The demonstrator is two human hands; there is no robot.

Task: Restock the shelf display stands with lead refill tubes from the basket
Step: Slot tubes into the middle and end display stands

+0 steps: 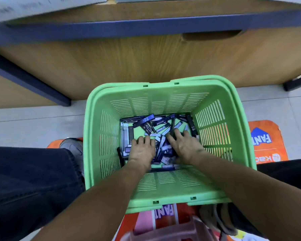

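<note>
Dozens of tubes point(161, 129) heaped loose in basket point(214, 112) bottom. Both hands down among them: left point(142, 150) spread flat on pile, right point(184, 145) half-curled, grip unclear. Probably light, stiff, slick; best pinched mid-length.

The basket point(101, 108) was bright green, its walls patterned with rows of narrow slits. The refill tubes point(161, 129) heaped on its floor were mostly dark blue and black, some with white lettering and pale grey or clear ends. The shelf point(146, 54) behind was warm wood-grain tan, edged and framed in dark navy blue. The floor point(33, 126) was pale grey tile with thin lines between the tiles. The mat point(266, 141) under the basket was orange with blue and white printing. The trousers point(28, 180) were dark navy.
</note>
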